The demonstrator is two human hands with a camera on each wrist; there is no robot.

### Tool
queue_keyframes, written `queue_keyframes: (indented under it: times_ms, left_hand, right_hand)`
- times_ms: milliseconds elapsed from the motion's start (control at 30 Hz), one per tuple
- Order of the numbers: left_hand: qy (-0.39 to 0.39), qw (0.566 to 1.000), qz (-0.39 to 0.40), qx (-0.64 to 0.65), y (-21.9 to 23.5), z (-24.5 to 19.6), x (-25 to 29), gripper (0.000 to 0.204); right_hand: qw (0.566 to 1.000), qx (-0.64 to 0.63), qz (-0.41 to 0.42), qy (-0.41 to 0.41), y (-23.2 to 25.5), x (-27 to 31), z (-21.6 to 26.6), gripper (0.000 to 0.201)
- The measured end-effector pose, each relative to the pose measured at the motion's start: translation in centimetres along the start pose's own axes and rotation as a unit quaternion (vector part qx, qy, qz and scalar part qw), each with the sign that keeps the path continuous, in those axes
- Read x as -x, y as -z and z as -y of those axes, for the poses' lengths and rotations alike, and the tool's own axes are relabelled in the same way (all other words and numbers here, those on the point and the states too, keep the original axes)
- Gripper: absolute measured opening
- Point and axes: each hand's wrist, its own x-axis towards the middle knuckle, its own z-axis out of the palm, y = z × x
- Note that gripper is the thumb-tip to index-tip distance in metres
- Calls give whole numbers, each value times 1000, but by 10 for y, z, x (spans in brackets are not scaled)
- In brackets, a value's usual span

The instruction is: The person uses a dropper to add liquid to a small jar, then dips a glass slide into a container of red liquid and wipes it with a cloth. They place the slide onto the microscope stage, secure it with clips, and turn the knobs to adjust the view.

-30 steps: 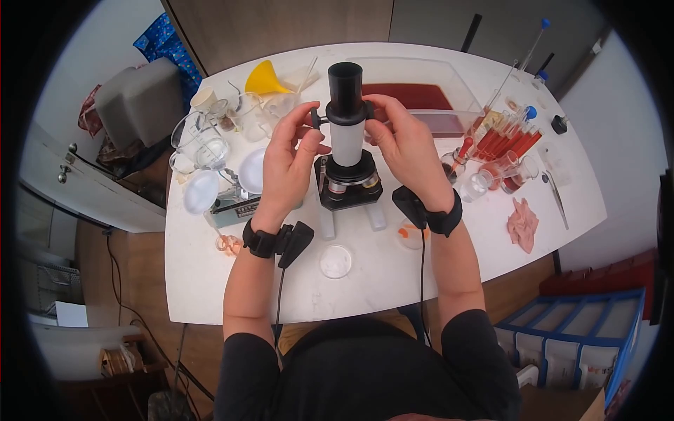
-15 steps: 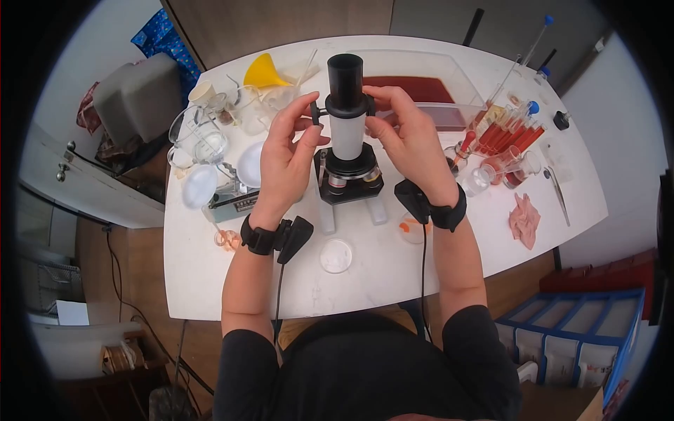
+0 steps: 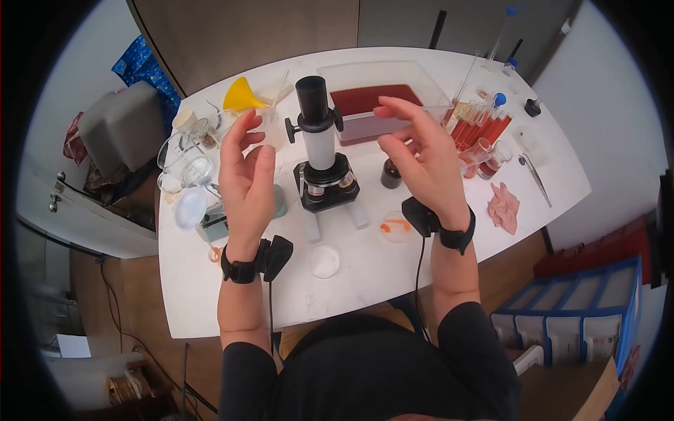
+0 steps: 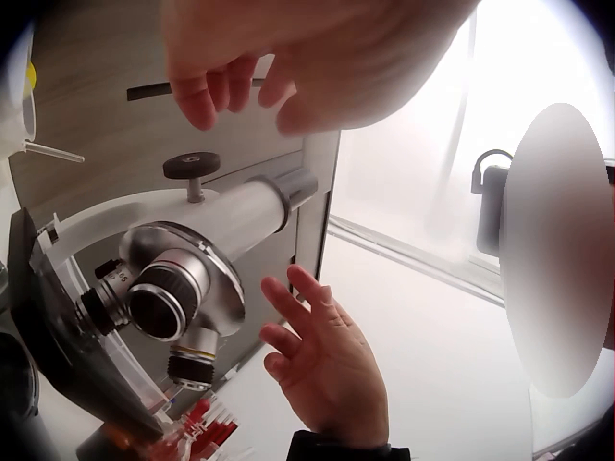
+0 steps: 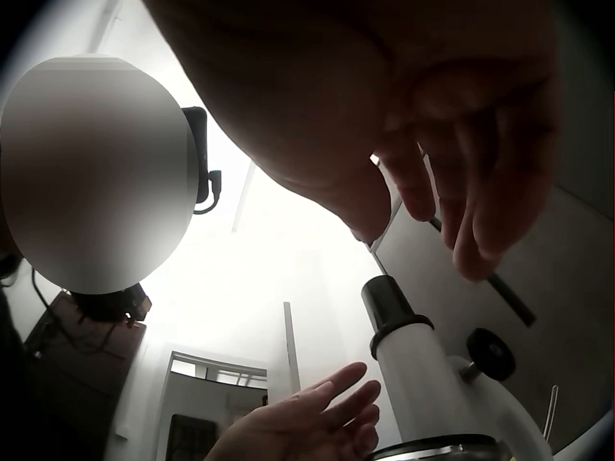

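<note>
A microscope [image 3: 321, 144] with a black eyepiece tube and white body stands upright on the table, a black focus knob on each side. My left hand [image 3: 246, 172] hovers to its left, fingers loosely bent and apart from the left knob [image 3: 291, 130]. To the right, my right hand [image 3: 425, 158] is held off the microscope with its fingers spread and relaxed. Nothing is in either hand. The left wrist view shows the objective lenses [image 4: 168, 298] from below, and a knob [image 4: 191, 165] under my left fingers. A petri dish [image 3: 324, 261] lies before the base.
A small dark bottle [image 3: 391, 174] and a dish with orange pieces [image 3: 395, 226] sit right of the microscope. Behind is a clear tub [image 3: 439, 84] of red liquid. Test tubes [image 3: 484, 126] stand right; glass beakers [image 3: 193, 168] and a yellow funnel [image 3: 241, 95] stand left.
Both hands have let go of the focus knobs and moved apart, the left to the left and the right to the right. The head view has shifted; the microscope stays upright in its place.
</note>
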Motion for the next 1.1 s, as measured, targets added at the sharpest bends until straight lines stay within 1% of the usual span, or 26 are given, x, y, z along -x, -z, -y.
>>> queue_keyframes:
  times_ms: [67, 100, 200, 233, 333, 433, 500, 533, 600, 633, 767, 900, 1000, 1100]
  left_hand:
    - [-17, 999, -7, 30, 5, -11, 3, 44]
    - [-26, 999, -9, 45, 7, -16, 5, 42]
    - [-56, 996, -19, 63, 13, -27, 12, 41]
    - [-66, 996, -30, 52, 12, -28, 12, 39]
    - [-71, 997, -28, 17, 14, -16, 7, 36]
    - [10, 999, 33, -3, 7, 5, -14, 30]
    - [63, 994, 89, -29, 4, 17, -25, 32]
    - [89, 988, 116, -42, 3, 21, -28, 33]
    - [114, 984, 137, -12, 1, 22, -29, 34]
    - [128, 980, 150, 4, 0, 23, -28, 34]
    - [115, 985, 121, 39, -4, 31, -23, 30]
    - [121, 986, 114, 34, -6, 29, -21, 31]
    - [67, 994, 83, 4, -7, 22, -15, 30]
    - [7, 996, 35, -76, 0, 10, -2, 29]
  right_hand:
    - [1000, -21, 13, -1, 14, 16, 5, 38]
    - [999, -7, 33, -2, 22, 23, 10, 35]
    - [991, 73, 107, -11, 40, 48, 5, 35]
    - [992, 68, 107, -14, 41, 49, 5, 34]
    - [982, 113, 132, -73, 56, 84, -12, 32]
    - [976, 142, 135, -100, 65, 103, -20, 28]
    - [973, 155, 136, -99, 70, 113, -25, 27]
    - [972, 151, 138, -112, 71, 118, -27, 28]
    - [969, 142, 143, -140, 72, 127, -31, 28]
    - [968, 152, 147, -137, 72, 131, -37, 29]
    - [960, 169, 161, -152, 69, 143, -64, 35]
    - [956, 162, 181, -166, 63, 140, -78, 41]
    - [952, 143, 213, -168, 61, 133, -78, 43]
    - [943, 174, 240, -151, 60, 128, -76, 44]
